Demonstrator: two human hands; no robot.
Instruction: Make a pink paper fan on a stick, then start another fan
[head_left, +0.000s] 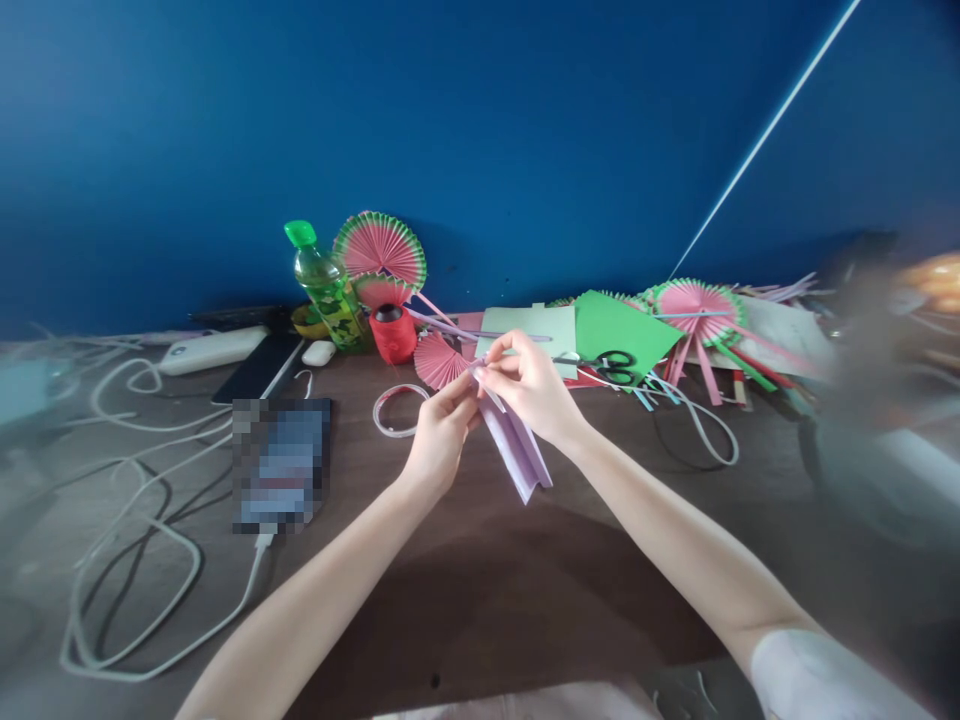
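The left hand point(442, 430) and the right hand point(532, 385) meet over the brown table point(480, 560), and both pinch the top end of a folded purple paper point(517, 450). The thumbs and fingers are pressed together on it, tip to tip, and the rest of the paper hangs down at a slant between the two wrists. Behind the left hand stands a small red pot point(394, 340) with a dark round top; I can't see what is in it. Just left of it is a bottle point(330, 298) with a green cap, leaning a bit. Its top part is see-through, but a green label hides most of its inside, so I can't tell how full it is. A yellow bowl point(303, 322) peeks out from behind the bottle, and its inside is hard to see. In front of the bottle lies a little white case point(319, 353), and it is shut. A pink and green paper fan point(381, 250) stands by the blue wall point(480, 130). Black scissors point(604, 362) lie by green paper point(626, 325), to the right of the hands.
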